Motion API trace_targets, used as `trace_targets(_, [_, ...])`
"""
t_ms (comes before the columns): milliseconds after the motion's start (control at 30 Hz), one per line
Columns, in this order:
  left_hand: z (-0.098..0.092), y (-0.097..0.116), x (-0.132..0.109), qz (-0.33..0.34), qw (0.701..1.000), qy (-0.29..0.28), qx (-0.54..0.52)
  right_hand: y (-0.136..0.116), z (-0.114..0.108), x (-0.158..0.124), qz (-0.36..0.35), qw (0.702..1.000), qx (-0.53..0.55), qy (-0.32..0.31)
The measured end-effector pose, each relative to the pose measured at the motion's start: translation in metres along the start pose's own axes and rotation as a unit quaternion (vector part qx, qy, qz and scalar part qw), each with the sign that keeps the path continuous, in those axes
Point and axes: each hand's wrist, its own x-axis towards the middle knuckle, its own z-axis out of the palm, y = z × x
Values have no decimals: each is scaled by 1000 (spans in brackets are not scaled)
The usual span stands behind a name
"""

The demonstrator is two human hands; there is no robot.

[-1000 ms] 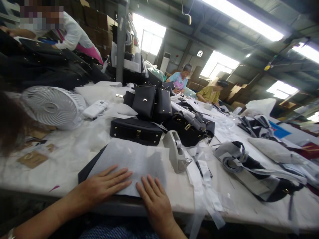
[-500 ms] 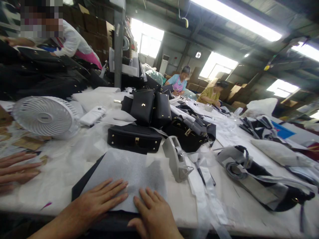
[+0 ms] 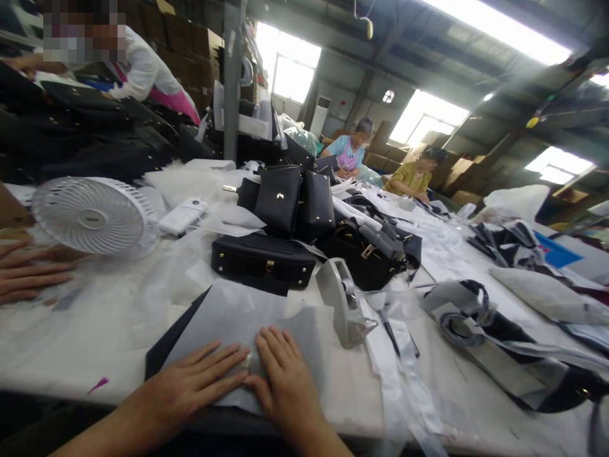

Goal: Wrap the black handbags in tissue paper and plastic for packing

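Note:
A sheet of white tissue paper (image 3: 238,311) lies over a flat black piece (image 3: 166,336), probably a bag body, at the table's front edge. My left hand (image 3: 190,381) rests flat on the paper with its fingers stretched out. Beside it my right hand (image 3: 285,381) also presses flat on the paper, its thumb near the left fingertips. Neither hand grips anything. Just behind the paper a black handbag (image 3: 261,260) lies with its metal feet facing me. A grey tape dispenser (image 3: 345,304) stands to the right of the paper.
A white fan (image 3: 92,216) stands at the left; near it another person's hand (image 3: 33,273) lies on the table. More black bags (image 3: 280,197) are piled behind. A paper-wrapped bag (image 3: 514,362) and clear strips (image 3: 394,381) lie at the right. Several people work farther back.
My right hand has slid forward and left on the paper, closer to my left hand. The other person's hand at the left has moved away from me. The view has shifted slightly.

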Motion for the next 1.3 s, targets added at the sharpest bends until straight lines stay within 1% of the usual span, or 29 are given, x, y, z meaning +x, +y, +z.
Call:
trace_targets(67, [-3, 1, -2, -8, 1000, -5, -4, 2, 1, -3, 1, 1000, 16, -11])
trace_targets(200, [-4, 5, -6, -44, 998, -13, -36, 3, -2, -2, -11, 999, 28, -11])
trace_targets(367, [-3, 8, -6, -56, 997, -9, -49, 2, -4, -1, -27, 999, 19, -17])
trace_targets(500, [-1, 8, -8, -65, 996, -12, -58, 2, -4, -3, -44, 999, 22, 21])
trace_targets(667, [-1, 4, -9, -36, 998, 1, -57, -1, -6, -4, -57, 993, 50, 88])
trace_targets(733, [-2, 4, -9, -38, 998, -9, -55, -3, -7, -3, -60, 992, 53, 97])
trace_targets(800, [-3, 6, -8, -53, 997, -24, -55, -4, -7, -3, -61, 992, 51, 99])
trace_targets(900, [-4, 9, -8, -73, 994, -47, -60, -3, -7, -2, -66, 992, 45, 93])
trace_targets(1000, [-5, 8, -7, -78, 992, -62, -81, -1, -5, -2, -65, 994, 43, 75])
trace_targets(1133, [-6, 4, -6, -77, 988, -71, -117, 2, -2, -2, -54, 997, 43, 41])
trace_targets(1233, [-4, 3, -9, -79, 987, -85, -108, 3, -3, 1, -42, 997, 64, 16])
trace_targets(1300, [-2, 3, -11, -79, 988, -84, -101, 4, -7, 5, -27, 996, 85, -10])
